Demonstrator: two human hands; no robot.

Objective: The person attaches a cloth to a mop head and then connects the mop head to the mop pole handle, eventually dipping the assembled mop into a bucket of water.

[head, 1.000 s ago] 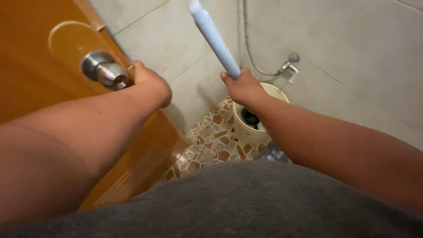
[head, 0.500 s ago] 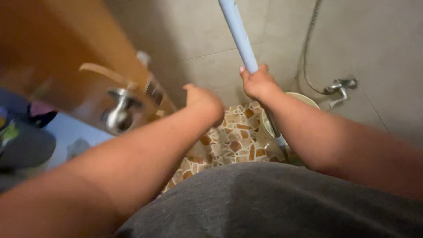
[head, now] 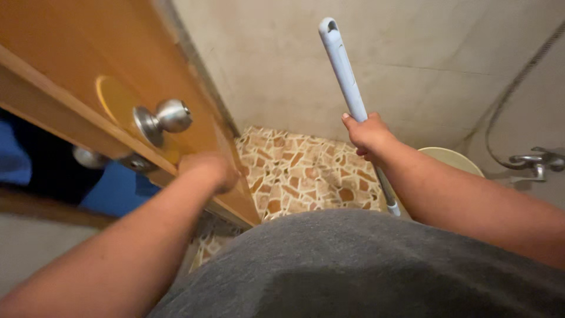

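My right hand is closed around a long light-blue stick handle, which stands nearly upright; its top end has a hanging hole, and its lower end runs down behind my arm. My left hand, blurred, is curled on the edge of an orange-brown wooden door, just below its round metal knob. The door stands ajar, and a second knob shows on its other side. What is at the foot of the stick is hidden.
A floor of brown and cream stone mosaic lies below. A cream bucket stands by the tiled wall at the right, near a metal tap with a hose. Something blue shows through the door gap.
The door has swung with my left hand on its edge, and the gap beside it now shows. The view has turned left. My right hand keeps its hold on the stick, now more upright.
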